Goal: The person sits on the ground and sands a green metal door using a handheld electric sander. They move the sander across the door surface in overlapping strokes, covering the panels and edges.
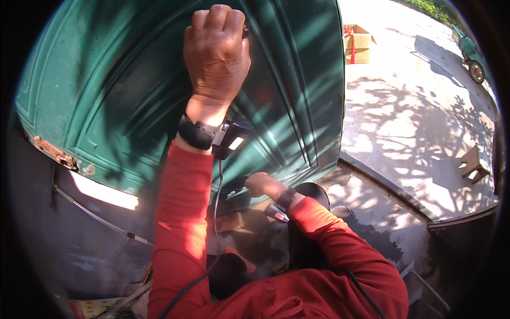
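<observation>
A green panelled metal door (289, 69) stands in front of me. My left hand (218, 53) is raised against its upper part, knuckles up and fingers curled into a fist. A small dark bit shows beside that fist, too little to name. Lower down, my right hand (258, 184) is closed close to the door's bottom part, its fingertips turned away from view. Whatever it holds is hidden. Both wrists wear black straps, the left strap (199, 132) with a dark box-shaped device (234, 139) and a cable (217, 212).
A rusty latch (53, 151) sits on the door's left edge. To the right, beyond a raised sill (385, 183), lie a sunlit concrete yard, an open cardboard box (358, 47), a small wooden stool (474, 164) and a green wheeled cart (470, 50). A thin hose (98, 212) runs at left.
</observation>
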`<action>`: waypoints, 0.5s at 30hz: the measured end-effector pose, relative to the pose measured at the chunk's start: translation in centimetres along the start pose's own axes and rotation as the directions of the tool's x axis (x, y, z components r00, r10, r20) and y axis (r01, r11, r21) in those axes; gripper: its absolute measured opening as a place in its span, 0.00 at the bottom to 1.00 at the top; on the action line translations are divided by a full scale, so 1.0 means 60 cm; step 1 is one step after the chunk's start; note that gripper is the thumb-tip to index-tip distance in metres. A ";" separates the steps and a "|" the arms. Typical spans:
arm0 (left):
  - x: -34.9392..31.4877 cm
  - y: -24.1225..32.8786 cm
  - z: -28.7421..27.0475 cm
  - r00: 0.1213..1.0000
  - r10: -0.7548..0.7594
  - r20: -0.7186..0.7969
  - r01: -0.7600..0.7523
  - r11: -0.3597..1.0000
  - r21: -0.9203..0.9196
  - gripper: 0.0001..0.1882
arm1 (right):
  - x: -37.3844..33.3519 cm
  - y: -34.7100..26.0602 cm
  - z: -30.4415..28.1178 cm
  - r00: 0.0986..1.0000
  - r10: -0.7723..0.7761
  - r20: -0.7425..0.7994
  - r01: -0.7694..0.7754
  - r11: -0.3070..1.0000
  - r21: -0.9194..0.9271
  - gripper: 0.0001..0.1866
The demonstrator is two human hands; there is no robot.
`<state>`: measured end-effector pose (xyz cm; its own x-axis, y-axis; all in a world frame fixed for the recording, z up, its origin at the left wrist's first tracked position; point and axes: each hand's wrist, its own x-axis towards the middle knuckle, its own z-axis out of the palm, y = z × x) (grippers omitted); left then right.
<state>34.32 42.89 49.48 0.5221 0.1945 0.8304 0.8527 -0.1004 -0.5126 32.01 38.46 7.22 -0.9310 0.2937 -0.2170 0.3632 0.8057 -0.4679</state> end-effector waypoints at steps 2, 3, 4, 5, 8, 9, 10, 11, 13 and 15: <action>-0.019 0.032 0.010 0.997 -0.049 0.051 0.050 0.998 -0.028 0.22 | 0.001 0.008 0.007 1.000 -0.019 -0.023 0.019 1.000 0.006 0.15; -0.036 0.057 0.014 0.992 -0.038 0.119 0.041 0.999 -0.021 0.21 | 0.003 0.012 0.010 0.999 -0.026 -0.038 0.026 1.000 0.014 0.15; -0.057 0.080 0.012 0.977 -0.007 0.211 0.019 0.998 -0.057 0.17 | 0.005 0.015 0.014 0.998 -0.026 -0.052 0.027 1.000 0.015 0.16; -0.077 0.095 0.007 0.957 0.064 0.283 -0.028 0.991 -0.129 0.13 | 0.007 0.019 0.015 0.998 -0.041 -0.039 0.041 0.999 0.001 0.17; -0.101 0.102 -0.016 0.923 0.187 0.337 -0.124 0.972 -0.200 0.12 | 0.007 0.027 0.013 1.000 -0.013 0.008 0.013 1.000 -0.016 0.18; -0.091 0.091 -0.020 0.925 0.179 0.334 -0.120 0.974 -0.190 0.11 | 0.005 0.029 0.012 1.000 -0.028 -0.007 0.028 1.000 -0.007 0.17; -0.075 0.078 -0.026 0.927 0.163 0.337 -0.110 0.979 -0.171 0.11 | 0.003 0.030 0.010 0.999 -0.031 -0.009 0.031 0.999 -0.009 0.17; -0.052 0.058 -0.030 0.952 0.137 0.273 -0.098 0.983 -0.154 0.11 | -0.001 0.030 0.010 0.998 -0.057 -0.033 0.057 0.998 -0.001 0.17; 0.001 0.008 -0.044 0.978 0.072 0.196 -0.070 0.997 -0.018 0.14 | -0.005 0.029 0.011 0.996 -0.050 -0.076 0.051 0.999 0.005 0.17; 0.046 -0.039 -0.057 0.998 -0.022 0.053 0.018 0.998 0.061 0.18 | -0.007 0.027 0.013 0.996 -0.053 -0.074 0.054 0.999 0.008 0.17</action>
<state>33.81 40.30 53.73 0.5020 0.2479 0.8286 0.8596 -0.0373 -0.5096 33.00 39.26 5.85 -0.9491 0.2880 -0.1277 0.3129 0.8160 -0.4861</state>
